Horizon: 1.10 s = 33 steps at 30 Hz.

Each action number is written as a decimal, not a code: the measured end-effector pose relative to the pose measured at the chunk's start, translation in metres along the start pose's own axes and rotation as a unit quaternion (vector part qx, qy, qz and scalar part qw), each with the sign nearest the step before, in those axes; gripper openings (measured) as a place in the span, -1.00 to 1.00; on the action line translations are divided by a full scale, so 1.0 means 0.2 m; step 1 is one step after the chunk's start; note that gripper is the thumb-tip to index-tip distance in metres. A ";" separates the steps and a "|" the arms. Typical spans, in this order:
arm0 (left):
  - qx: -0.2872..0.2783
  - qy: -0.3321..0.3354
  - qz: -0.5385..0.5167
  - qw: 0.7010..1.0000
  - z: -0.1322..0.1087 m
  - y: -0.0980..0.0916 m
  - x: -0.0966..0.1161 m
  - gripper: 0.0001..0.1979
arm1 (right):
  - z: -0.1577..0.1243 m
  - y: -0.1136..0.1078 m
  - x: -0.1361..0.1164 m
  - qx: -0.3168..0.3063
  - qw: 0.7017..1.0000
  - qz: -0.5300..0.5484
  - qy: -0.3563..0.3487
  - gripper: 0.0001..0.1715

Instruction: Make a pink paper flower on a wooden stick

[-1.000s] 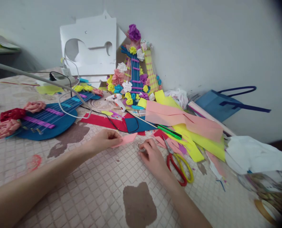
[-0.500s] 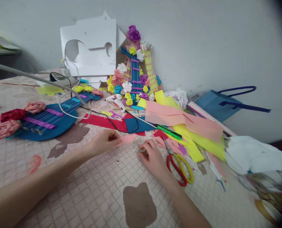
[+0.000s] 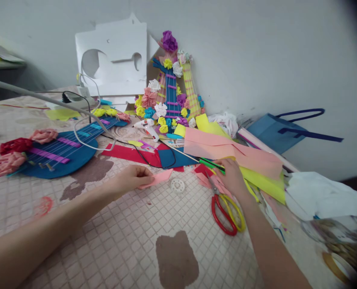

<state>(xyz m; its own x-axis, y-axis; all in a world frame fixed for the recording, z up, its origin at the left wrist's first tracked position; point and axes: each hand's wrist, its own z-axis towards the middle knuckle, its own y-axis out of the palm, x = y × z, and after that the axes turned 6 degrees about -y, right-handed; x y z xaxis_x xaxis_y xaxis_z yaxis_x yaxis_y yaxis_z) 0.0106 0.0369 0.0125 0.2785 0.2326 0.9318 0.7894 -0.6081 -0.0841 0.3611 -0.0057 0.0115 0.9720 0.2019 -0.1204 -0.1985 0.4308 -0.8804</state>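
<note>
A strip of pink crepe paper (image 3: pixel 160 178) is pinched between the thumb and fingers of my left hand (image 3: pixel 136 176), low over the table. To its right a small whitish disc with holes (image 3: pixel 177 185) lies flat on the tabletop. My right hand (image 3: pixel 233 176) has its fingers closed around the near end of a green utility knife (image 3: pixel 210 163), whose other end points left. Below that hand lie scissors (image 3: pixel 223 210) with one red and one yellow handle, blades slightly apart, over pink and red paper scraps (image 3: pixel 203 176).
A white glue gun (image 3: pixel 148 127) rests behind the paper, its black cord (image 3: pixel 145 158) looping forward. Pink sheets (image 3: pixel 226 146) and yellow sheets (image 3: pixel 265 182) lie at right. A blue flower-decorated paper guitar (image 3: pixel 73 154) lies at left; other decorated guitars (image 3: pixel 172 94) lean at the wall.
My right hand has let go of the whitish disc and moved right and away to the green utility knife. My left hand stays nearly in place with the pink strip.
</note>
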 end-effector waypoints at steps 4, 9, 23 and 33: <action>0.026 0.004 0.032 0.999 0.02 -0.01 -0.02 -0.74 | 0.03 0.03 0.22 -0.047 0.999 -0.017 -0.016 -0.81; 0.031 0.015 0.049 0.998 0.03 -0.02 -0.04 -0.75 | 0.03 0.08 0.26 -0.077 0.997 -0.015 -0.016 -0.77; 0.024 0.058 0.036 0.997 0.03 -0.03 -0.02 -0.74 | -0.14 -0.09 -0.24 0.040 0.943 0.275 0.182 -0.70; 0.019 0.036 0.020 0.999 0.04 -0.06 -0.05 -0.70 | -0.06 0.05 -0.89 -0.048 0.736 0.648 0.188 -0.73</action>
<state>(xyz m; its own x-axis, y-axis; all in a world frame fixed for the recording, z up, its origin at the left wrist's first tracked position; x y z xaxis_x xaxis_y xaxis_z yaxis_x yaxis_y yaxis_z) 0.0023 0.0472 0.0014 0.2716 0.1529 0.9502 0.7989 -0.5863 -0.1340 0.1885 -0.0488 0.0190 -0.0566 0.1228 -0.9908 -0.9979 0.0238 0.0599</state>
